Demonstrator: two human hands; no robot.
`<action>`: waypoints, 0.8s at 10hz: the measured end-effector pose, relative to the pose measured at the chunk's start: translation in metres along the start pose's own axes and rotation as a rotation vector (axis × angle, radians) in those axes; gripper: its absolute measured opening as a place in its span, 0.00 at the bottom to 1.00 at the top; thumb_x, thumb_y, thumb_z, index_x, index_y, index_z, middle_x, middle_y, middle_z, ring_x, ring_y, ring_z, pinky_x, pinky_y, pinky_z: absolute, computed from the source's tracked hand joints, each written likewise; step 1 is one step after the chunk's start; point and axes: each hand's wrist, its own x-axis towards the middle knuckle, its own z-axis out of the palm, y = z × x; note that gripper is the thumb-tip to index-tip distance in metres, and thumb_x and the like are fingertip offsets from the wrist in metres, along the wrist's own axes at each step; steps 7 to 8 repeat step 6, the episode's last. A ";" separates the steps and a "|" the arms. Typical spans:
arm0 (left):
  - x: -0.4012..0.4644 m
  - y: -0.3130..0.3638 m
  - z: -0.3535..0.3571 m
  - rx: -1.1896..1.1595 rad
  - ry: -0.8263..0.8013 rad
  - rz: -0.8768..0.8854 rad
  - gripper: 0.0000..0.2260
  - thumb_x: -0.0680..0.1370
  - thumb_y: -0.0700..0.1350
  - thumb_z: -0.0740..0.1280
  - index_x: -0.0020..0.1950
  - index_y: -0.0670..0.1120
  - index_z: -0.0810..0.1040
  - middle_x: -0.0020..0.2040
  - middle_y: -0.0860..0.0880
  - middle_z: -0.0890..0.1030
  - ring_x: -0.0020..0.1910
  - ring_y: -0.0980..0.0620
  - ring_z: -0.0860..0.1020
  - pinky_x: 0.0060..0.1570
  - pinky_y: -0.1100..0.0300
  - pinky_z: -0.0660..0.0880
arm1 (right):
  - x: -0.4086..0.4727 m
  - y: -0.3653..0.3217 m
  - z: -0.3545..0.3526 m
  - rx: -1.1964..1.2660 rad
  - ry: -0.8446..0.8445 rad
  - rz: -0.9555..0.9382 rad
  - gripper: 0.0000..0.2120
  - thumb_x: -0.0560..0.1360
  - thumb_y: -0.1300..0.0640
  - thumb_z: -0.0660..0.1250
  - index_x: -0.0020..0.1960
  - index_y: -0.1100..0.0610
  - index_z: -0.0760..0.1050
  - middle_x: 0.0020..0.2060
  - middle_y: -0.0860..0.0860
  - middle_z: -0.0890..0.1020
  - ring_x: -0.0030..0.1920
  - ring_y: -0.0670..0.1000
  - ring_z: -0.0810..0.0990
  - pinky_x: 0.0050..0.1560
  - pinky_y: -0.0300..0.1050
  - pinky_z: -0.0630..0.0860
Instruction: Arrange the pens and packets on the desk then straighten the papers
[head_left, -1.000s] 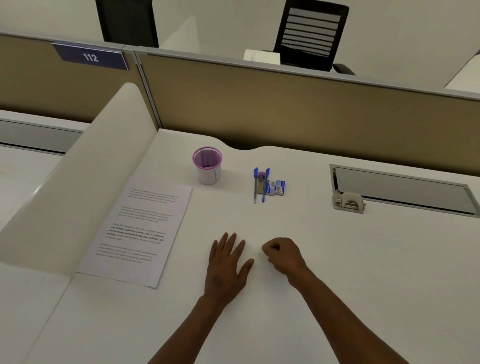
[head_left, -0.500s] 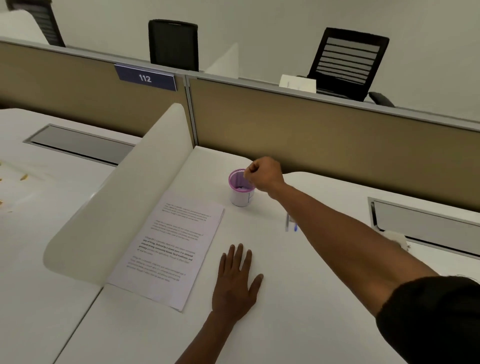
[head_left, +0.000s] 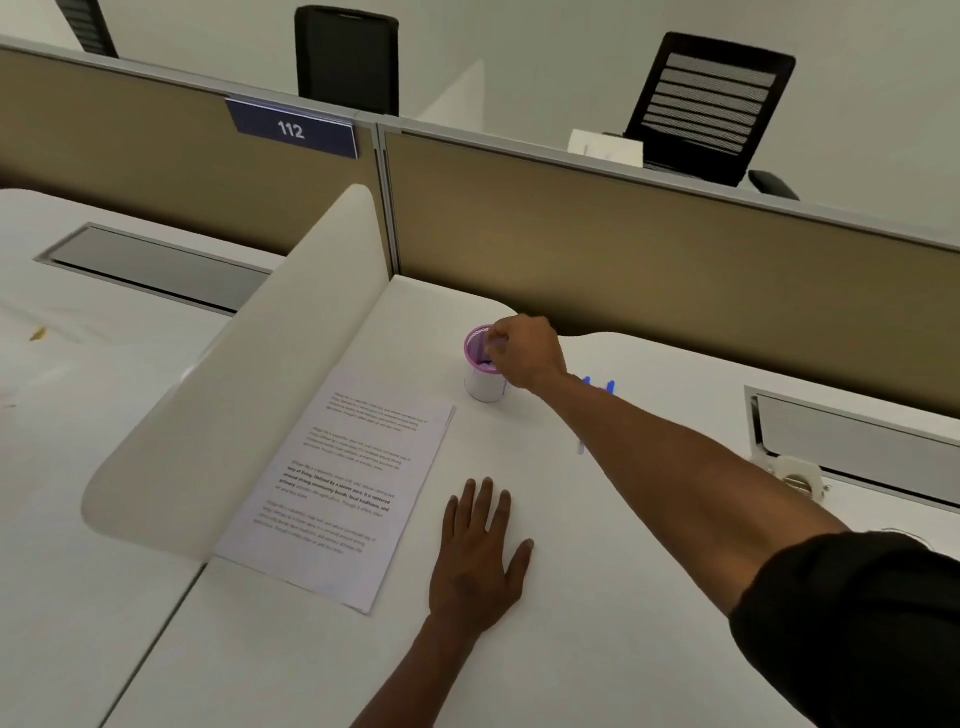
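My right hand (head_left: 524, 353) reaches over the white cup with a purple rim (head_left: 480, 387). Its fingers are curled shut at the cup's mouth, and I cannot see anything held between them. My left hand (head_left: 480, 551) lies flat on the white desk (head_left: 597, 597) with its fingers spread and nothing in it. The printed papers (head_left: 343, 483) lie in a slightly fanned stack left of that hand. Two blue pen caps (head_left: 610, 387) and a pen tip show past my right forearm. The forearm hides the packets.
A curved white divider (head_left: 249, 395) stands along the papers' left edge. A tan partition (head_left: 649, 249) with a "112" sign closes the back. A grey cable tray (head_left: 857, 447) with a small clear fitting sits at right. Black chairs stand beyond the partition.
My right hand left the desk near my left hand and reached out to the cup, where it now stays at the rim. My left hand stayed flat. The view shifted left.
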 end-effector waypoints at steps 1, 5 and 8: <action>0.000 -0.001 0.001 -0.006 0.001 -0.009 0.31 0.81 0.65 0.48 0.80 0.51 0.54 0.81 0.50 0.49 0.80 0.51 0.42 0.79 0.49 0.46 | -0.022 0.004 0.004 0.032 0.055 -0.021 0.08 0.74 0.52 0.70 0.47 0.56 0.84 0.43 0.53 0.86 0.44 0.54 0.82 0.42 0.41 0.74; -0.003 0.005 -0.014 0.004 -0.003 0.044 0.30 0.80 0.61 0.56 0.77 0.45 0.64 0.79 0.43 0.59 0.80 0.44 0.53 0.78 0.47 0.50 | -0.190 0.116 -0.024 0.028 0.148 0.312 0.21 0.72 0.34 0.68 0.40 0.52 0.78 0.36 0.46 0.82 0.40 0.49 0.80 0.44 0.43 0.73; -0.003 0.009 -0.022 0.048 -0.047 0.099 0.30 0.80 0.61 0.50 0.77 0.45 0.65 0.78 0.44 0.62 0.79 0.45 0.57 0.77 0.48 0.49 | -0.246 0.158 -0.032 -0.033 0.132 0.353 0.31 0.73 0.33 0.65 0.66 0.54 0.76 0.64 0.51 0.79 0.68 0.52 0.73 0.68 0.48 0.69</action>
